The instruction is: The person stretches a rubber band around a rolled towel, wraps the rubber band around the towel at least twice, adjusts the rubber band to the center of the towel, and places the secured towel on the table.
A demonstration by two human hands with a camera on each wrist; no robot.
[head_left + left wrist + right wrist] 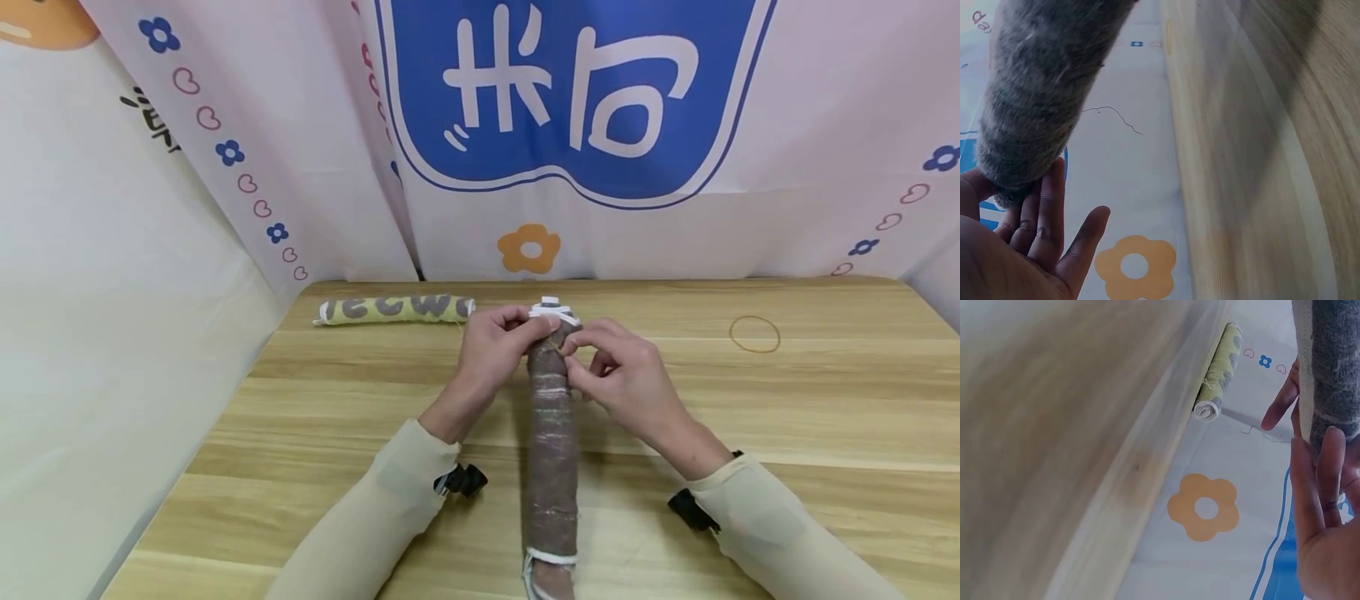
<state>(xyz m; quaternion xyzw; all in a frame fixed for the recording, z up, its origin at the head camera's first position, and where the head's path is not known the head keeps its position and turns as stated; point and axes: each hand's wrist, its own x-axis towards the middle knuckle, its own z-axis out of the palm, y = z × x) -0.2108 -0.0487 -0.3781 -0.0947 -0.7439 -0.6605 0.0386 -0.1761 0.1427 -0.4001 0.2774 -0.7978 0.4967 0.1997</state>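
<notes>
A long brown-grey rolled towel (553, 467) with white edging stands out over the table, pointing away from me. My left hand (487, 346) grips it near the far end, thumb on top and fingers beneath. Beside it, my right hand (633, 371) pinches a thin yellowish rubber band (556, 344) at the roll's right side. The band is small and partly hidden by fingers. In the left wrist view, the fuzzy towel roll (1041, 87) rests against the left hand (1029, 237). The right hand (1329, 506) shows against the roll in the right wrist view.
A shorter yellow-green rolled towel (397, 309) with grey lettering lies at the back left of the wooden table (300, 433). Another rubber band (754, 333) lies at the back right. A printed cloth backdrop (465, 225) hangs behind the table's far edge.
</notes>
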